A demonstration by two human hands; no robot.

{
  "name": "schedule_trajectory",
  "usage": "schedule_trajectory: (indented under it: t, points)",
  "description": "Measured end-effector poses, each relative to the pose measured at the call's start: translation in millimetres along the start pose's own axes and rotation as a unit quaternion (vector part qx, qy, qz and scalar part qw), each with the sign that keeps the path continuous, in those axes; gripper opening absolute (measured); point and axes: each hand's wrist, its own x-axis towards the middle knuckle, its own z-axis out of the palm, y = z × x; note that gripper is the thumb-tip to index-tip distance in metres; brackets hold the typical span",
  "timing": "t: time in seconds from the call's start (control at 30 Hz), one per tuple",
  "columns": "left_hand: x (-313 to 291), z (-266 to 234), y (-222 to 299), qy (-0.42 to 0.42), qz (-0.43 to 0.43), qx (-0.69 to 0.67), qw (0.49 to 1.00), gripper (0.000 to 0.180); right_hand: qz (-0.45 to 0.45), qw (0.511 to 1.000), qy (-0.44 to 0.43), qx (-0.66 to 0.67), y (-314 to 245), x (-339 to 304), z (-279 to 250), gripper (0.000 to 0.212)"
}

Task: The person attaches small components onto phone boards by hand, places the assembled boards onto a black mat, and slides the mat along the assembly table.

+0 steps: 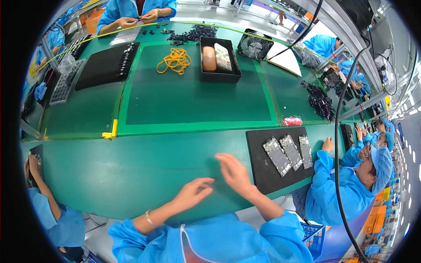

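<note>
Over the green tabletop, my left hand is open and empty, its fingers stretched toward my other hand. A band circles the left wrist. My right hand is open too, slightly blurred, with nothing in it; the two hands are apart. Nearest to the right hand lies a black foam pad bearing three opened phones with bare circuit boards: a left one, a middle one and a right one. They lie flat, slightly fanned.
Further back are yellow rubber bands, a black tray with two objects, a fan, and piles of small black parts. A black cable hangs at right. Co-workers sit at left, right and across.
</note>
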Motion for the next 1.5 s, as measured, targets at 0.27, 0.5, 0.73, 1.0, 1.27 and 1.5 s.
schedule_trajectory:
  t: [0.27,0.5,0.73,1.0,1.27,1.5]
  points:
    - [-86.0,-60.6,-8.4,0.239,-0.026,0.050,0.969,0.030,0.014,0.969,-0.146,0.199,-31.3,12.1,100.4,0.020]
    - [-133.1,-63.4,-29.5,0.376,0.015,0.135,0.916,0.013,-0.091,0.969,-0.164,0.164,-54.7,35.2,158.5,0.017]
    - [-175.8,-45.7,-43.8,0.418,0.076,0.228,0.876,0.008,-0.070,0.956,-0.233,0.164,-51.5,39.0,160.2,0.014]
    - [-169.8,-41.7,-55.2,0.506,0.111,0.222,0.826,0.008,-0.026,0.950,-0.263,0.169,-57.6,40.9,157.2,0.014]
    - [-158.1,-37.1,-60.3,0.564,0.146,0.303,0.754,0.004,-0.042,0.948,-0.265,0.170,-52.1,40.6,160.8,0.013]
    - [-152.9,-34.7,-62.7,0.578,0.148,0.374,0.710,0.003,-0.103,0.946,-0.277,0.134,-64.0,49.7,150.5,0.019]
